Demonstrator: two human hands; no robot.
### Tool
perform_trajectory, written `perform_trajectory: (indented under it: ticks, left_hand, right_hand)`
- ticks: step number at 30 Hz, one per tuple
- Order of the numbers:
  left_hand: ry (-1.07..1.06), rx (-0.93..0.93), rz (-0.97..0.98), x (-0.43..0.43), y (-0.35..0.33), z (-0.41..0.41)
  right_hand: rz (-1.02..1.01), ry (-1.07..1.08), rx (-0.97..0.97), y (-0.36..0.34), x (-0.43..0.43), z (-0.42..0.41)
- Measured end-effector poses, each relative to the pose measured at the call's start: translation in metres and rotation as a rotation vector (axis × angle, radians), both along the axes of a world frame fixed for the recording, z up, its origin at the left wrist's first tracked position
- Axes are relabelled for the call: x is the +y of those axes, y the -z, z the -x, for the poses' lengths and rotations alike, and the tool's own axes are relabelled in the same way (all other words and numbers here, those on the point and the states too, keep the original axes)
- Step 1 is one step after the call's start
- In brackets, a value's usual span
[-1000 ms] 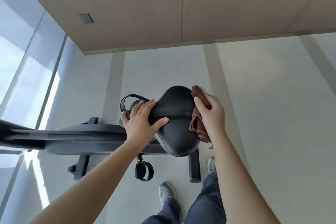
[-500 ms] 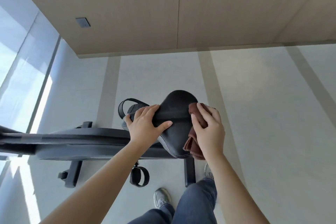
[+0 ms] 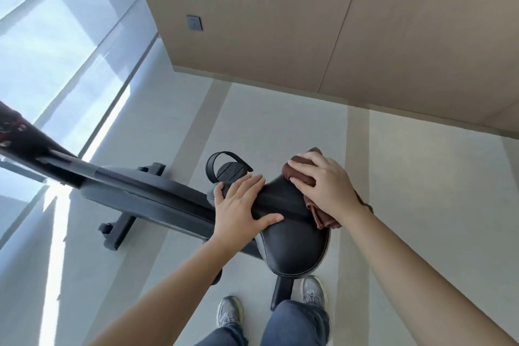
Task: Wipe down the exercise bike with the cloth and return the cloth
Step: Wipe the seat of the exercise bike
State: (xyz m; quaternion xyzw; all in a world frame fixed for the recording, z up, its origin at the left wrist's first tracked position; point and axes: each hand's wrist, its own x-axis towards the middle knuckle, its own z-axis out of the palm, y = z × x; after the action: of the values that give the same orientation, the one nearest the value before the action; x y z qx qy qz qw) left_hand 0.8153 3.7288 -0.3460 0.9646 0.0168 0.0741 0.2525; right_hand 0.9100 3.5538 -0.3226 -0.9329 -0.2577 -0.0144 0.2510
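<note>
We see a black padded bike saddle [image 3: 293, 241] at centre frame; every place below is given from it

Left hand [image 3: 238, 212]: flat on the saddle's narrow nose end, fingers straight and slightly spread, pointing to the far side, thumb stuck out across the saddle top. It grips nothing and just rests on the padding

Right hand [image 3: 327, 188]: on the saddle's far right edge, fingers spread and pressing down on a crumpled brown cloth [image 3: 323, 218]. The cloth is bunched under the palm and fingers, touching the saddle, and its loose end hangs over the saddle's right side

The dark grey exercise bike frame [image 3: 146, 199] runs left from under the saddle, with a black foot bar [image 3: 118, 230] on the floor below it. A black ribbed pedal with a strap loop [image 3: 229, 170] sits just beyond the saddle nose, close to the left fingertips. A short black support leg [image 3: 280, 292] shows right under the saddle's wide end

Below the saddle we see the person's two grey sneakers [image 3: 229, 313] and blue jeans legs [image 3: 295, 323], standing on the pale grey floor [image 3: 407, 177]. Far behind the saddle is a beige panelled wall [image 3: 280, 22] with a small grey wall plate [image 3: 194, 23]. Far left of the saddle is a big glass window [image 3: 56, 36], with sunlight stripes on the floor beside it
</note>
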Motion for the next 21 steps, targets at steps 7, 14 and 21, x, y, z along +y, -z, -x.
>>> perform_trajectory:
  ticks: [7, 14, 21]
  left_hand:
    - [-0.227, -0.022, 0.054, -0.015, 0.003, 0.017]
    - [-0.603, -0.068, 0.157, -0.065, 0.009, 0.042]
    - [-0.772, -0.073, 0.298, -0.115, 0.003, 0.063]
  right_hand:
    - [0.044, -0.337, -0.034, -0.003, 0.008, -0.017]
    - [-0.028, -0.539, -0.218, 0.004, -0.021, 0.010]
    - [0.071, -0.783, -0.158, -0.005, 0.024, -0.008]
